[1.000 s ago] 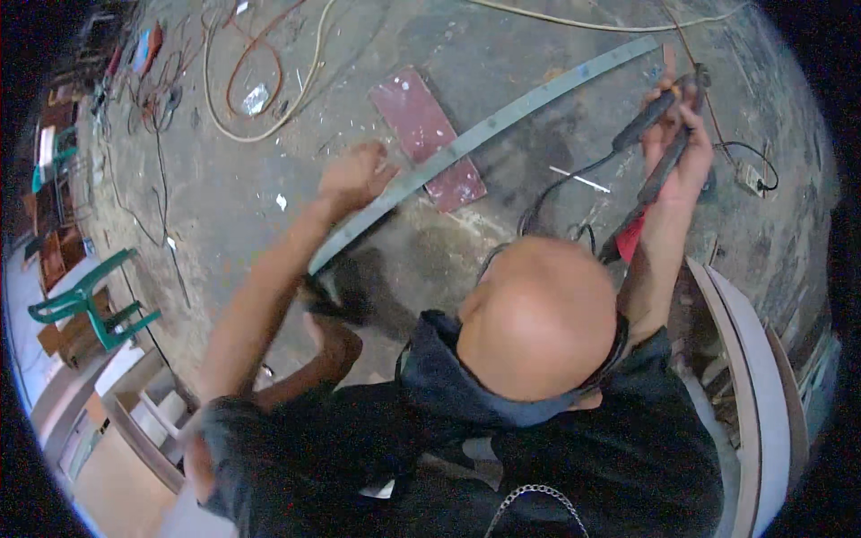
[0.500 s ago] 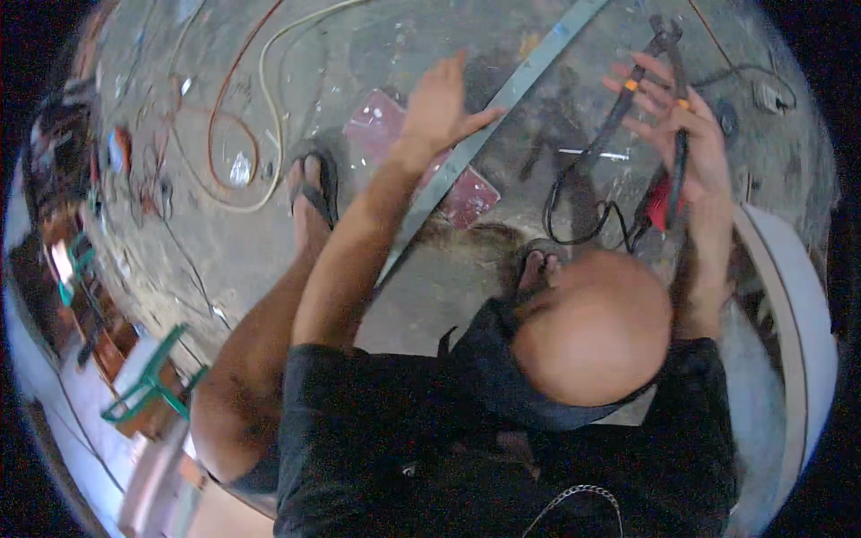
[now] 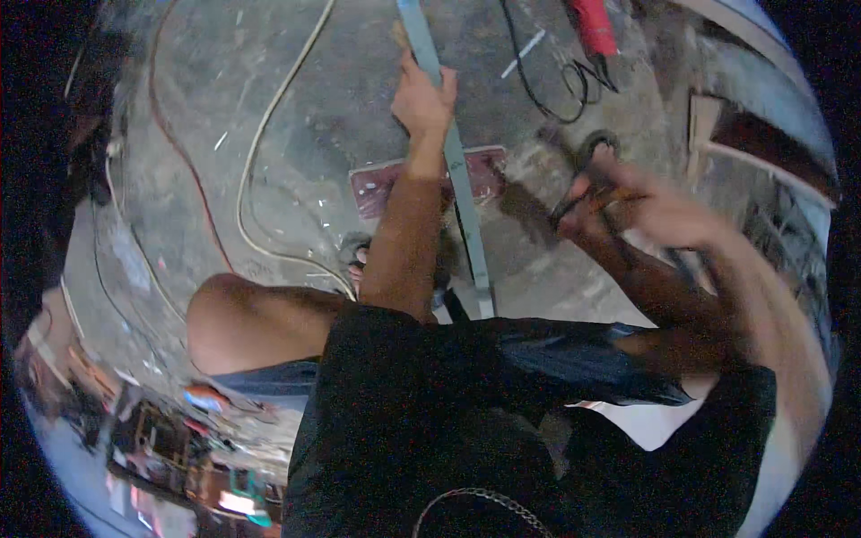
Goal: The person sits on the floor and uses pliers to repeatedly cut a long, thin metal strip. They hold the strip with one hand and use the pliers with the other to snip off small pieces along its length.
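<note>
A long grey-green metal bar (image 3: 457, 170) runs away from me across the floor. My left hand (image 3: 421, 100) grips it toward its far end, thumb on the right side and fingers on the left. Under the bar lies a dark red board (image 3: 381, 190), flat on the floor. My right hand (image 3: 668, 213) is smeared by motion, to the right over my right leg. It is closed around black pincers with orange bands (image 3: 619, 195), only partly visible behind the fingers and blurred.
A red power tool (image 3: 594, 27) with a black cord (image 3: 574, 99) lies at the far right, near a thin white stick (image 3: 523, 54). A pale hose (image 3: 256, 161) and a reddish cable (image 3: 184, 143) curve over the floor at left. A brown panel (image 3: 771, 148) stands at right.
My left hand has gone from open beside the bar to gripping it. My right hand, with the pincers, has come lower and nearer my leg. The whole view has turned.
</note>
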